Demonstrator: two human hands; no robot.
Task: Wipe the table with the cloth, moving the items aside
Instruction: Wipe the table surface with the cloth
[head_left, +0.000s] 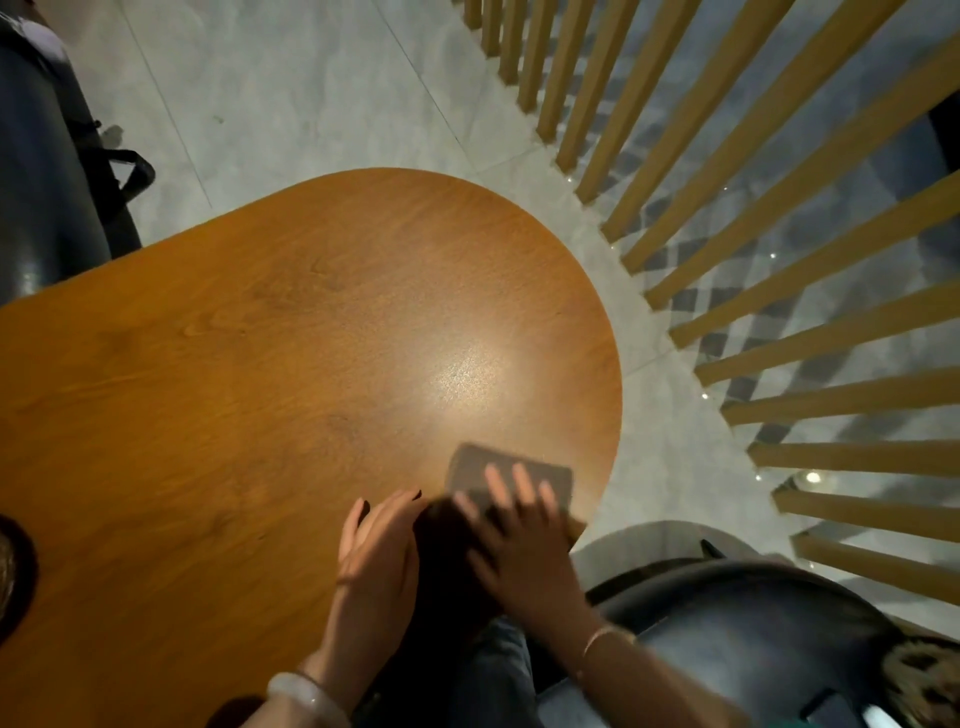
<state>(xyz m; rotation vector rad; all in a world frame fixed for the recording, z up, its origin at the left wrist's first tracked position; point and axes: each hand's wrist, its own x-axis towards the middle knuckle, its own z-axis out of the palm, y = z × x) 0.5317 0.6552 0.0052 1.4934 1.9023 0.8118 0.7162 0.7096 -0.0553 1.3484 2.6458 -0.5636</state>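
A folded grey cloth (498, 470) lies flat on the brown wooden table (291, 364), near its rounded front right edge. My right hand (519, 540) rests on top of the cloth with its fingers spread; the hand looks blurred. My left hand (376, 551) stands on its edge just left of the cloth at the table's near rim, fingers straight and together, holding nothing.
A dark round item (13, 577) sits at the table's left edge, mostly out of frame. Dark padded chairs stand at the far left (47, 171) and near right (753, 639). Wooden slats (727, 208) fence the right side over a grey tiled floor.
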